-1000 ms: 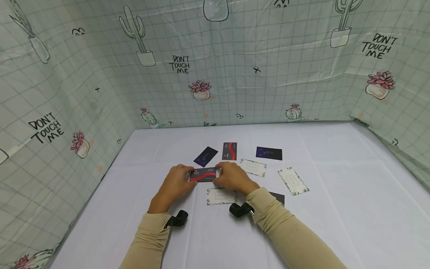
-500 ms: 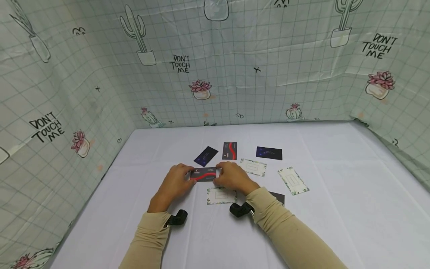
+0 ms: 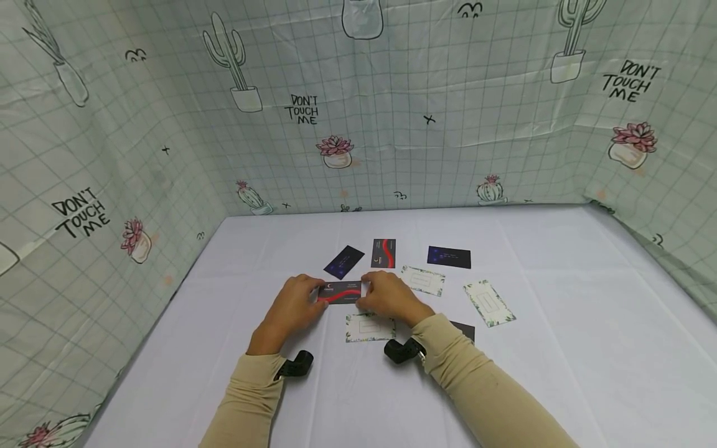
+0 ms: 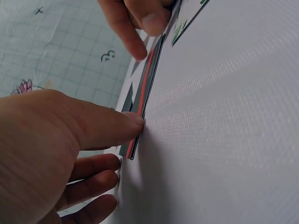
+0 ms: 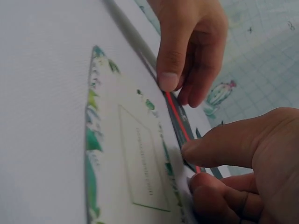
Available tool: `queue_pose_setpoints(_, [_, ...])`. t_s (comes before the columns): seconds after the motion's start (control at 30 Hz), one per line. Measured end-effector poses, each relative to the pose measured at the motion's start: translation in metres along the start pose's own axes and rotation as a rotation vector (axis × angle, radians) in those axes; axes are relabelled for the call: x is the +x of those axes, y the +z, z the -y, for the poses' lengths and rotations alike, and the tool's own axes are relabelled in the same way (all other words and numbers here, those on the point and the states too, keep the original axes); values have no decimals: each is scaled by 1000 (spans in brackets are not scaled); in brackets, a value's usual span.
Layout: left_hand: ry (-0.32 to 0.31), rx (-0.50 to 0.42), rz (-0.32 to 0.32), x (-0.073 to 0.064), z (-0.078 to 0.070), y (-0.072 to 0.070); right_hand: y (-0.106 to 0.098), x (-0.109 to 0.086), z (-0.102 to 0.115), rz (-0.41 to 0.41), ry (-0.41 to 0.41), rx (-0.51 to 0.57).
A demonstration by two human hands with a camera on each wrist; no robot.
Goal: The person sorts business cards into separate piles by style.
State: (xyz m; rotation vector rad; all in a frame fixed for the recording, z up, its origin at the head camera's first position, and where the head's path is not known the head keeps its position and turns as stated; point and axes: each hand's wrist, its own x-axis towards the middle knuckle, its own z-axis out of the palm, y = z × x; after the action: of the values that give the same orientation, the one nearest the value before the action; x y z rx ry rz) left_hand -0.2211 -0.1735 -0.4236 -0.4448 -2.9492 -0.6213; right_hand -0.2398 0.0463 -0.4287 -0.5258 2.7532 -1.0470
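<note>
A dark grey business card with a red wavy stripe (image 3: 340, 292) lies flat on the white cloth between both hands. My left hand (image 3: 291, 303) pinches its left end, thumb at the near edge and index finger at the far edge. At the right end, my right hand (image 3: 390, 295) grips it in the same way. The left wrist view shows the left thumb (image 4: 133, 125) pressed against the card's near long edge, with a thin layered rim beneath. Just below this card lies a white leaf-bordered card (image 3: 366, 328), large in the right wrist view.
Behind the hands lie a tilted dark blue card (image 3: 344, 262), an upright red-striped card (image 3: 383, 253) and another dark blue card (image 3: 449, 257). Two leaf-bordered cards (image 3: 490, 303) are to the right. A dark card (image 3: 463, 330) is partly hidden by the right sleeve. Patterned cloth (image 3: 392, 93) walls the table.
</note>
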Motion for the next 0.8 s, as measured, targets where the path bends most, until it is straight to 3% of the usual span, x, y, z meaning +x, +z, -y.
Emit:
queue_pose_setpoints(0.17, [-4, -11, -54, 0, 0, 2, -4, 2, -2, 34, -25, 65])
queue_pose_setpoints(0.37, [-58, -73, -115, 6, -11, 8, -13, 4, -7, 67, -43, 98])
queue_pose_setpoints(0.57, [-18, -44, -90, 20, -32, 15, -30, 5, -17, 11, -27, 92])
queue_pose_setpoints(0.8, [35, 14, -120, 35, -48, 23, -41, 9, -29, -48, 18, 105])
